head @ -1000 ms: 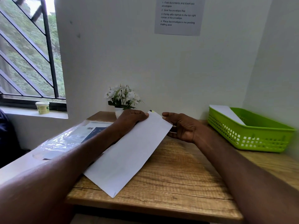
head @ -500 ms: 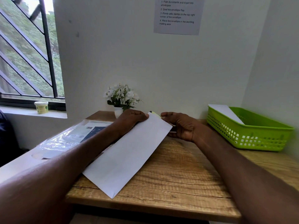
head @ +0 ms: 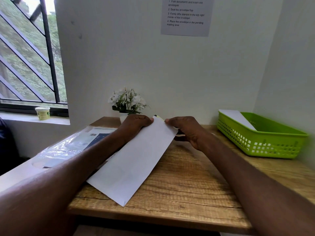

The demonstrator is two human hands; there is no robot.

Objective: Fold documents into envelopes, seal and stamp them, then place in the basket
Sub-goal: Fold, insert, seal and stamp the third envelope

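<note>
A long white envelope lies slanted on the wooden table, its far end raised toward the wall. My left hand grips the far left corner of that end with curled fingers. My right hand pinches the far right corner, thumb on top and fingers underneath. A small yellow-green item with a dark tip peeks out behind the envelope's far edge between my hands. The green plastic basket stands at the right, with a white envelope leaning inside it.
A clear plastic packet of printed sheets lies at the table's left. A small pot of white flowers stands against the wall behind my left hand. A white jar sits on the window sill. An instruction sheet hangs on the wall.
My right hand has shifted its fingertips up onto the envelope's far right corner. The envelope and my left hand have hardly moved.
</note>
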